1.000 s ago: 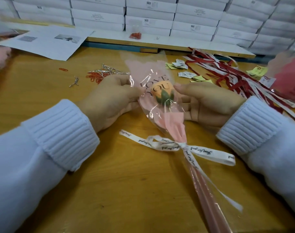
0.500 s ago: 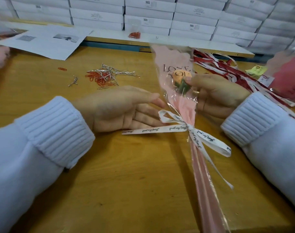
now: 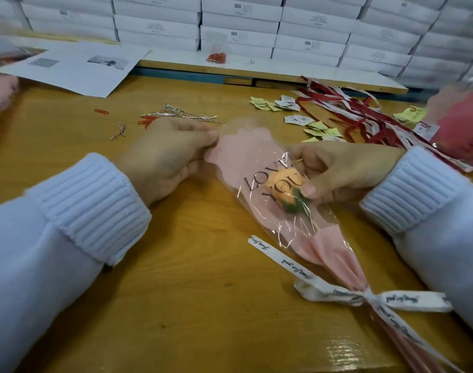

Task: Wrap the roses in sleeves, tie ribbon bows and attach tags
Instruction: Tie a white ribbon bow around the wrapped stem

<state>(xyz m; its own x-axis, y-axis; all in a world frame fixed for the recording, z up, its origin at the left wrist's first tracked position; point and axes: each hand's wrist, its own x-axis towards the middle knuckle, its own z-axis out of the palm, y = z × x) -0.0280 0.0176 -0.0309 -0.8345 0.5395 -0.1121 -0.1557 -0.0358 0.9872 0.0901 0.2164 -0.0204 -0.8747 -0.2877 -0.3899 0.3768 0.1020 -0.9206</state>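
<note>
An orange rose (image 3: 282, 184) lies inside a pink and clear sleeve (image 3: 243, 157) printed "LOVE YOU", flat on the wooden table (image 3: 203, 292). A white ribbon bow (image 3: 364, 297) with script is tied around the sleeve's narrow lower part. My left hand (image 3: 165, 154) pinches the sleeve's upper left edge. My right hand (image 3: 343, 170) holds the sleeve's right side, its thumb pressing by the rose's green base. Yellow and white tags (image 3: 294, 119) lie scattered behind the sleeve.
Red and white ribbons (image 3: 364, 114) pile at the right, beside more wrapped roses (image 3: 461, 125). Silver twist ties and orange clips (image 3: 176, 115) lie at centre left. Printed paper sheets (image 3: 76, 68) sit at the back left. Stacked white boxes (image 3: 256, 25) line the back.
The wrapped rose came down from upright in my right hand to lie flat, tilted left. My left hand, open before, now pinches the sleeve's top edge.
</note>
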